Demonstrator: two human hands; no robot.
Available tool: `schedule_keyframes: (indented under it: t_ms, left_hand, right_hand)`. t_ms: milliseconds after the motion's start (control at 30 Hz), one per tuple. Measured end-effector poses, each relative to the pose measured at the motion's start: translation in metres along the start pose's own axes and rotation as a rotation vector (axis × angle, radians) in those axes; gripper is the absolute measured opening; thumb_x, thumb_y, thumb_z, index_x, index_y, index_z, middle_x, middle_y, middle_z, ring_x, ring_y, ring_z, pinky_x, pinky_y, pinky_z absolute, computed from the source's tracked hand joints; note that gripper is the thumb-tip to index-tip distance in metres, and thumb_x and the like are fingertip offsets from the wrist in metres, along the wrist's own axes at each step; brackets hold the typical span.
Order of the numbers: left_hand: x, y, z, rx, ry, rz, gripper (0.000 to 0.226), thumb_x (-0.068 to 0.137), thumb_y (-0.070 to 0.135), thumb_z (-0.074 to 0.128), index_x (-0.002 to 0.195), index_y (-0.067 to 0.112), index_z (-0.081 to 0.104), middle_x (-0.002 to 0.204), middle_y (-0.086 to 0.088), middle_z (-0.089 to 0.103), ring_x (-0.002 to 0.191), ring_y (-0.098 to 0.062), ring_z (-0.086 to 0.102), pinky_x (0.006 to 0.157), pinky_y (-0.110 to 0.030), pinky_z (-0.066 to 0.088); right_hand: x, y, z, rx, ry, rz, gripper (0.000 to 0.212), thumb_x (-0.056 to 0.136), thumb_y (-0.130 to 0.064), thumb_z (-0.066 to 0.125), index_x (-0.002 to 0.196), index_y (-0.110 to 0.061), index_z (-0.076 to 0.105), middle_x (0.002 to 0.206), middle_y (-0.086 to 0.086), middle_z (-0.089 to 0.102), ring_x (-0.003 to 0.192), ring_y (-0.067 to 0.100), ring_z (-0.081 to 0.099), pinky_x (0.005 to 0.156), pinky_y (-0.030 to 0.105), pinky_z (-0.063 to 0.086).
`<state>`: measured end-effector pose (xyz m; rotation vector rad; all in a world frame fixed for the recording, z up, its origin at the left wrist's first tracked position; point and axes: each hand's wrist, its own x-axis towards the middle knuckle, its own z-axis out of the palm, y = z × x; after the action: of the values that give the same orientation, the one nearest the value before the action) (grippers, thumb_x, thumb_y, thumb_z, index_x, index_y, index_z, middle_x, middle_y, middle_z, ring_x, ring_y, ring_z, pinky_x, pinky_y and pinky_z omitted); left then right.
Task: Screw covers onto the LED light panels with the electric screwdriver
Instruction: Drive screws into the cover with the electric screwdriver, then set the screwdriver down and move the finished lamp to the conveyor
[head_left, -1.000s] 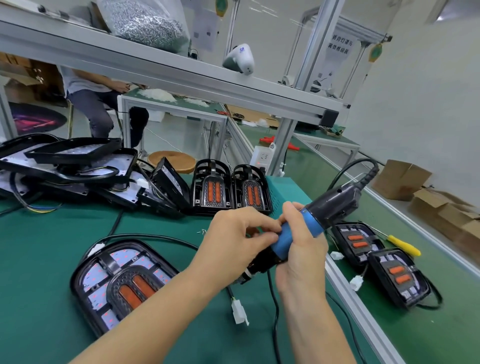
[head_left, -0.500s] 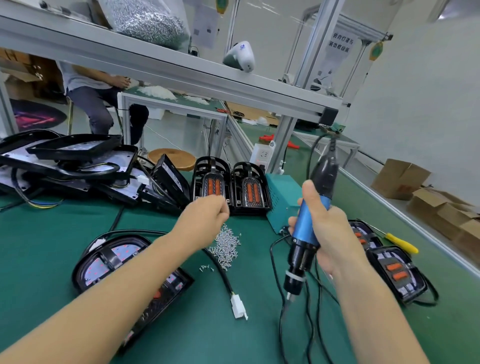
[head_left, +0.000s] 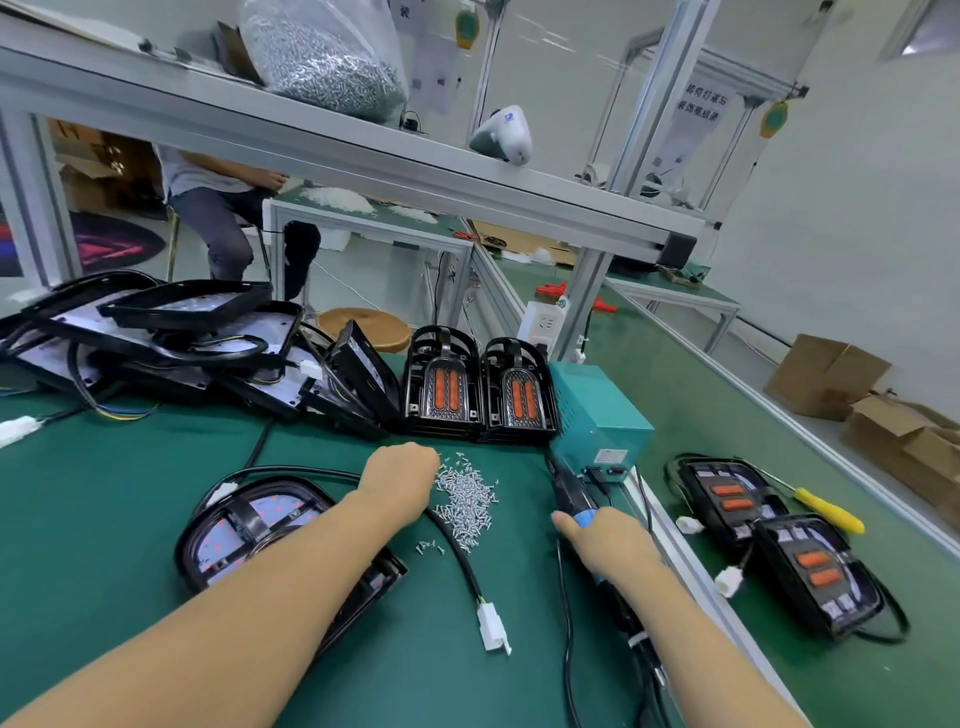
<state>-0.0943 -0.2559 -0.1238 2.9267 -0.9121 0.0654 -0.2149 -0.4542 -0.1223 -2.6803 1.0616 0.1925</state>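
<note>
Two hands over green bench (head_left: 130, 483): right hand (head_left: 608, 540) grips screwdriver (head_left: 574, 496); left hand (head_left: 400, 475) unclear.

Bright, even light fills the room, no hard shadows anywhere, only soft dark patches under the forearms on the green tabletop (head_left: 130, 519). Just past the left hand (head_left: 400, 480), its fingers hidden, the screw pile (head_left: 467, 499) glints silver, crisp enough. Beyond it the shelf rail (head_left: 363, 156) bows with wide-angle distortion, posts leaning. Pale glare washes the right wall (head_left: 857, 208). The electric screwdriver (head_left: 576, 499) in the right hand (head_left: 608, 540) looks slightly smeared.
</note>
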Motion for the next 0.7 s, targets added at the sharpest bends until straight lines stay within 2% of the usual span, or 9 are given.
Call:
schedule_keyframes:
  t_ms: [67, 133, 233, 333, 433, 467, 533, 600, 700]
  left_hand:
    - [0.001, 0.0, 0.0, 0.007, -0.016, 0.005, 0.03, 0.081, -0.006, 0.049, 0.063, 0.015, 0.038, 0.099, -0.013, 0.068, 0.093, -0.031, 0.064, 0.067, -0.033, 0.041]
    - [0.002, 0.0, -0.003, 0.012, -0.038, 0.006, 0.023, 0.081, -0.006, 0.05, 0.077, 0.017, 0.05, 0.102, -0.01, 0.068, 0.094, -0.03, 0.064, 0.069, -0.032, 0.042]
    - [0.003, -0.003, -0.003, 0.005, -0.066, 0.013, 0.022, 0.083, -0.005, 0.049, 0.081, 0.016, 0.057, 0.106, -0.01, 0.068, 0.097, -0.03, 0.063, 0.072, -0.034, 0.046]
    - [0.003, -0.009, -0.01, -0.101, -0.046, 0.008, 0.026, 0.089, -0.001, 0.05, 0.089, 0.022, 0.063, 0.102, -0.005, 0.067, 0.085, -0.026, 0.059, 0.074, -0.032, 0.047]
    - [-0.006, -0.021, -0.033, -0.274, 0.092, -0.001, 0.024, 0.092, 0.008, 0.05, 0.084, 0.022, 0.067, 0.095, -0.001, 0.065, 0.093, -0.026, 0.063, 0.08, -0.035, 0.053]
    - [-0.012, -0.028, -0.042, -0.326, 0.171, -0.01, 0.022, 0.092, 0.012, 0.05, 0.078, 0.023, 0.064, 0.091, -0.001, 0.064, 0.094, -0.025, 0.063, 0.079, -0.036, 0.053]
    - [-0.03, -0.043, -0.056, -0.467, 0.347, -0.066, 0.019, 0.091, 0.018, 0.054, 0.079, 0.02, 0.068, 0.088, 0.002, 0.064, 0.086, -0.021, 0.061, 0.077, -0.034, 0.05]
    - [-0.054, -0.061, -0.064, -0.614, 0.502, -0.142, 0.014, 0.089, 0.018, 0.06, 0.084, 0.022, 0.072, 0.081, 0.012, 0.062, 0.076, -0.011, 0.057, 0.073, -0.029, 0.045]
    - [-0.098, -0.084, -0.06, -0.784, 0.627, -0.292, 0.01, 0.087, 0.017, 0.062, 0.088, 0.025, 0.068, 0.083, 0.018, 0.06, 0.076, 0.004, 0.055, 0.068, -0.013, 0.036]
  right_hand:
    - [0.001, -0.003, 0.003, -0.099, 0.035, 0.002, 0.054, 0.096, -0.063, 0.036, 0.093, -0.016, 0.062, 0.085, 0.004, 0.057, 0.082, 0.024, 0.053, 0.065, 0.026, 0.037]
    - [-0.001, -0.005, 0.003, -0.214, 0.06, -0.017, 0.054, 0.097, -0.063, 0.032, 0.098, -0.021, 0.065, 0.087, 0.001, 0.057, 0.082, 0.023, 0.054, 0.058, 0.024, 0.034]
    - [-0.002, -0.006, 0.006, -0.279, 0.075, -0.029, 0.052, 0.097, -0.063, 0.032, 0.084, -0.021, 0.059, 0.081, -0.002, 0.054, 0.079, 0.022, 0.054, 0.054, 0.023, 0.031]
    - [-0.004, -0.005, 0.004, -0.253, 0.098, 0.013, 0.055, 0.094, -0.067, 0.034, 0.075, -0.019, 0.05, 0.078, -0.003, 0.053, 0.082, 0.023, 0.056, 0.057, 0.024, 0.035]
    - [-0.012, -0.006, -0.002, -0.291, 0.277, -0.034, 0.058, 0.093, -0.068, 0.037, 0.108, -0.016, 0.058, 0.113, 0.004, 0.059, 0.11, 0.024, 0.055, 0.078, 0.032, 0.045]
    - [-0.017, -0.008, -0.003, -0.304, 0.365, -0.099, 0.057, 0.093, -0.065, 0.039, 0.114, -0.015, 0.057, 0.119, 0.005, 0.056, 0.113, 0.024, 0.053, 0.084, 0.033, 0.044]
    - [-0.03, -0.016, 0.001, -0.153, 0.444, -0.27, 0.044, 0.094, -0.056, 0.046, 0.112, -0.018, 0.059, 0.113, 0.002, 0.055, 0.107, 0.023, 0.053, 0.08, 0.032, 0.041]
    - [-0.047, -0.028, 0.013, 0.039, 0.342, -0.395, 0.033, 0.093, -0.051, 0.052, 0.106, -0.023, 0.063, 0.104, -0.004, 0.054, 0.1, 0.02, 0.056, 0.076, 0.03, 0.039]
    - [-0.067, -0.047, 0.039, 0.058, 0.185, -0.479, 0.025, 0.092, -0.051, 0.054, 0.096, -0.027, 0.062, 0.094, -0.009, 0.049, 0.096, 0.016, 0.058, 0.074, 0.028, 0.038]
